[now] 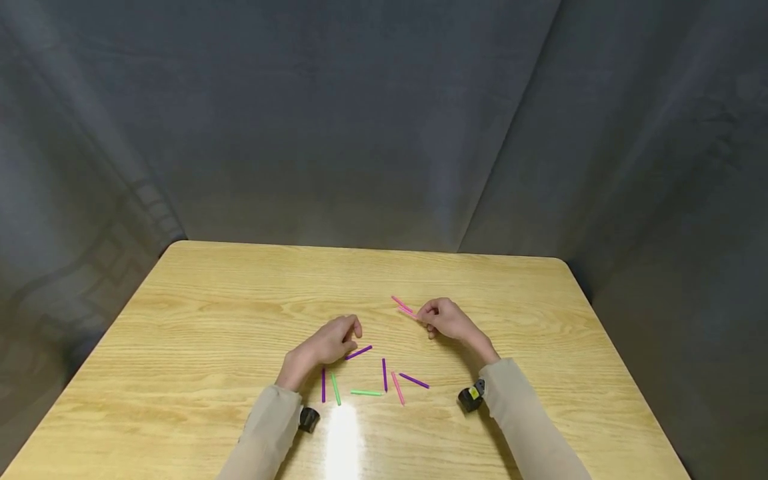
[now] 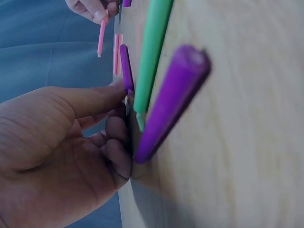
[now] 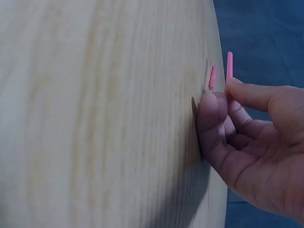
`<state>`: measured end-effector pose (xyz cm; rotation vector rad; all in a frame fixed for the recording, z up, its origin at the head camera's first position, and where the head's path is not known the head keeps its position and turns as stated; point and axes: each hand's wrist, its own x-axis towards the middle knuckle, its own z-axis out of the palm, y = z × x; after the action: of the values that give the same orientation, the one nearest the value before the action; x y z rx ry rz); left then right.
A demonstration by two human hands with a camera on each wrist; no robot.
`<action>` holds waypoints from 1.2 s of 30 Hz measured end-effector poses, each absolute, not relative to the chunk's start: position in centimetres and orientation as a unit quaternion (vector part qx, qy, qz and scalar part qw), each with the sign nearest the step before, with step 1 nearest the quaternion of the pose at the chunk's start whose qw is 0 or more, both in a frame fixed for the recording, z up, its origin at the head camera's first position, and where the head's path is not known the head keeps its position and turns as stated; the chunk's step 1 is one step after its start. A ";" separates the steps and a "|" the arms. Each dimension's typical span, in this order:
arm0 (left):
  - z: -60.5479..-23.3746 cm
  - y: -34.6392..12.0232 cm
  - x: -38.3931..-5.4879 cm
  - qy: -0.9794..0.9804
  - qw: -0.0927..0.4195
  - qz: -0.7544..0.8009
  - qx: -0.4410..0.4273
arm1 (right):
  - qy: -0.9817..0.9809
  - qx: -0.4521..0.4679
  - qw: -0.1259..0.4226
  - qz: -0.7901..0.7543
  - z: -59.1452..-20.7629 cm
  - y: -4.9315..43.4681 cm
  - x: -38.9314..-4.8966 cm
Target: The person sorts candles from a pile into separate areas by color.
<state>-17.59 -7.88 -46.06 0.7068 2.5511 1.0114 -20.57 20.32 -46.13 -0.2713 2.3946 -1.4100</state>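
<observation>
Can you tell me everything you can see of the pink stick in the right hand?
The held pink stick is slim and straight, narrowing to a small tip at its free end. It could be wax or plastic; I can't tell which. The right hand pinches its other end between thumb and finger, holding it off the wooden table. It points toward the person's left, close to another pink stick.

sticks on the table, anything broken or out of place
Nothing stands out as broken. The purple sticks, green sticks and loose pink sticks lie at mixed angles, looking scattered rather than lined up.
</observation>
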 end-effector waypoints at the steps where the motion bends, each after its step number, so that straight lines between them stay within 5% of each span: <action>1: -46.0 -7.8 -17.6 0.889 0.152 0.351 0.251 | 0.844 -0.088 0.171 -0.500 -46.1 20.4 -20.7; 36: -44.9 -4.5 -17.6 0.903 0.054 0.301 0.302 | 0.874 -0.011 0.121 -0.471 -46.2 18.4 -22.3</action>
<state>-17.58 -4.54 -44.87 0.9167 2.7425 0.9142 -22.33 18.40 -46.24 -0.0311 2.5518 -1.3764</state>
